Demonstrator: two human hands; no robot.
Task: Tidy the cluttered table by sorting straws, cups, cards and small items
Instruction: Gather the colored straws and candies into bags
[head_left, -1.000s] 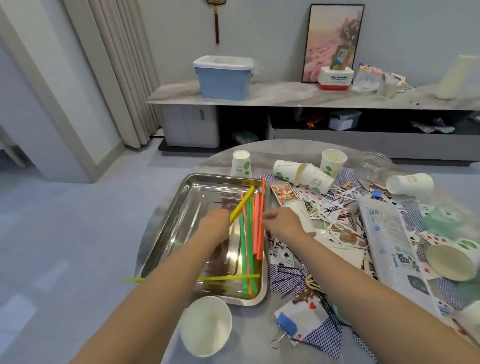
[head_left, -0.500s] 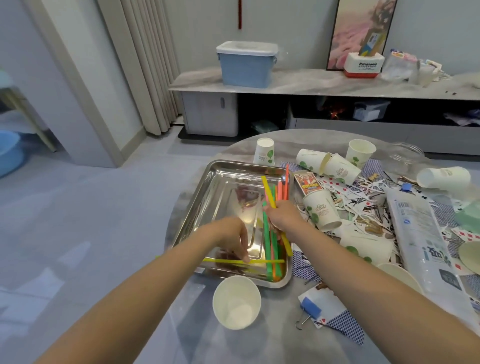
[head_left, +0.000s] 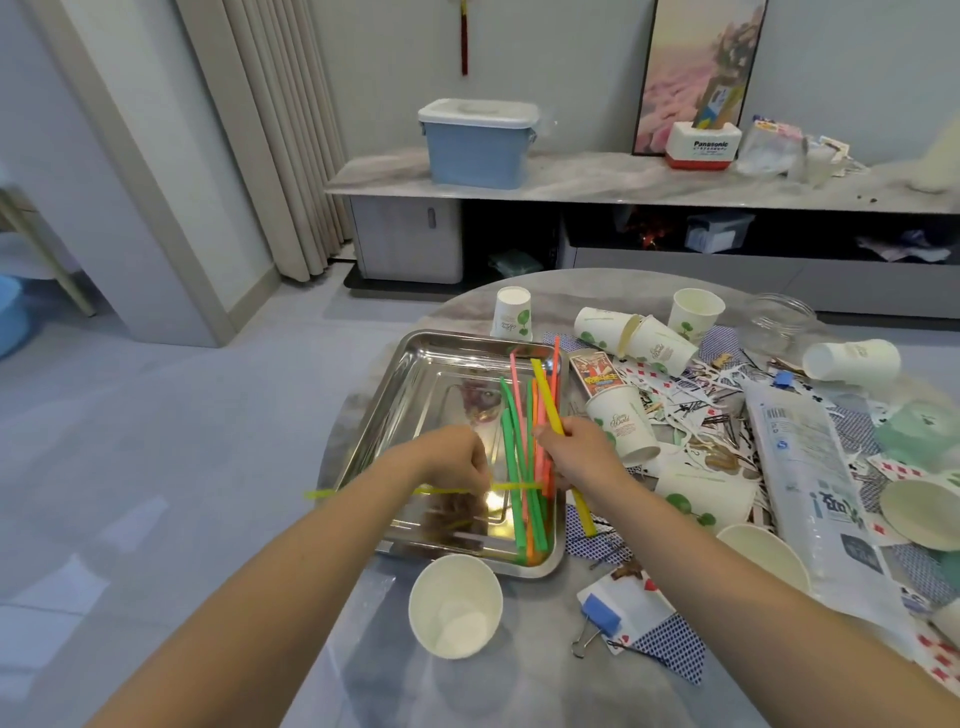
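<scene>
Presently sorting straws: pinching a thin yellow straw (head_left: 519, 487) with the curled fingers of the left hand (head_left: 457, 460), crosswise over the near part of the metal tray (head_left: 395, 395), and gripping a second, thicker yellow straw (head_left: 545, 395) in the closed right hand (head_left: 576, 457), tilted, with its lower end out past the tray's right rim above the blue-backed cards (head_left: 670, 642).

Likely to go wrong in a few ways. Could let the crosswise straw roll off, judging by its far end poking out beyond the left rim and beyond the edge of the counter (head_left: 519, 686), towards the floor. Could drag the sorted bundle (head_left: 514, 441) askew by pulling that straw sideways while it lies across it. Could knock over the paper cup (head_left: 621, 421) just beside the right hand with a careless swing of the wrist. Could also drop the tilted straw outside the tray, onto the cards and the binder clip (head_left: 597, 618).

As for looks: green, orange and pink straws, slim and light, lying roughly lengthwise along the tray's right side, some ends propped on the far rim. Probably slippery on the shiny metal and easily scattered. Plenty left to sort, by the look of the cups and cards to the right.
</scene>
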